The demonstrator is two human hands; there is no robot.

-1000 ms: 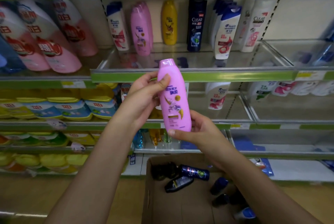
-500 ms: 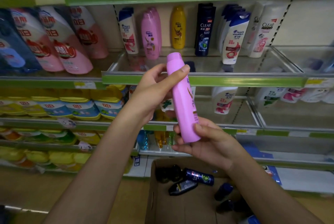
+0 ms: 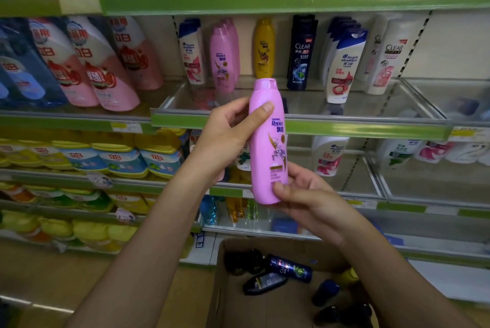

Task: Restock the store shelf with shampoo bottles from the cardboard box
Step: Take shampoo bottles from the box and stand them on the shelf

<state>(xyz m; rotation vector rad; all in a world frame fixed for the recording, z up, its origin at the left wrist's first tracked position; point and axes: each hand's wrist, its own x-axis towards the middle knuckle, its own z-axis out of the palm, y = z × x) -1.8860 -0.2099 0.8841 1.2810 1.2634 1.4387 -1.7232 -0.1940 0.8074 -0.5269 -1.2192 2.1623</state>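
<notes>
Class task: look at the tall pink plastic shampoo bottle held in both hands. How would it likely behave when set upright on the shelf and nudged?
The tall pink plastic shampoo bottle looks narrow for its height, so it may tip if nudged. Its smooth, glossy sides probably slide easily on the clear shelf. It looks stiff: the left hand and right hand leave no dent.

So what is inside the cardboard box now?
In the box lie several dark bottles, one with a blue cap. The right arm covers its right part, so the rest cannot be seen.

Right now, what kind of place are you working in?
Most likely a shop's toiletries aisle: green-edged shelves with price tags, rows of shampoo bottles facing out, and a cardboard box of stock below the pink bottle in both hands.
</notes>
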